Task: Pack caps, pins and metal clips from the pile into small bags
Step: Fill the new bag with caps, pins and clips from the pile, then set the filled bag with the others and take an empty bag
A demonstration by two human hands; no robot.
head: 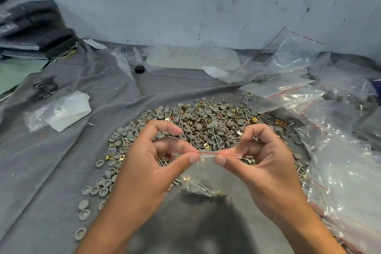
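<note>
Hands meet over the near edge of the pile: the left hand and the right hand each pinch the red-lined zip strip of a small clear bag between thumb and forefinger, the two thumbs almost touching at the middle of the seal. Both grips are closed on that strip, and the bag hangs below them. Inside it, at the bottom, lie a few pieces: grey caps, pins and at least one brass-coloured metal clip, though the exact count is too blurred to tell. Judging by this, the bag in hand is filled and is at the sealing step.

Much is left. The pile of grey caps, pins and metal clips spreads wide on the grey cloth covering the tabletop, with loose caps strewn towards the near left. To the right lies a heap of clear bags, some seeming to hold parts already, others looking empty; how many are finished cannot be told. A folded plastic sheet and some black bands lie at the left.
</note>
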